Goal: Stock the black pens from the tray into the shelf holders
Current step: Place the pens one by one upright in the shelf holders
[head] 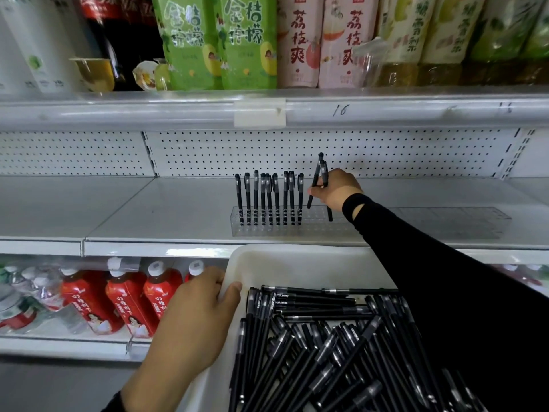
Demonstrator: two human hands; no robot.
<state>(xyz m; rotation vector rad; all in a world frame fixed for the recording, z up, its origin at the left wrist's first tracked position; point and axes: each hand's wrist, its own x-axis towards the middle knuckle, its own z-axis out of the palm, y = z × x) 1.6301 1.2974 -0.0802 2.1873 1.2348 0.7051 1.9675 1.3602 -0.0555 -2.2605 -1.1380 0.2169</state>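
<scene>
Where the clear holder (267, 231) sat on the shelf (178, 212), right hand (340, 190): fingers curled round two black pens (323, 173), tips down at its slots.
Left hand (193, 322): gripped the white tray (297, 266) by its rim, thumb inside.
Stocked pens (269, 197): stood upright in the holder's left part.
Loose pens (312, 361): heaped in the tray.

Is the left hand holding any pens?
No: the left hand grips the rim of the white tray, while the right hand holds black pens over the clear holder.
</scene>
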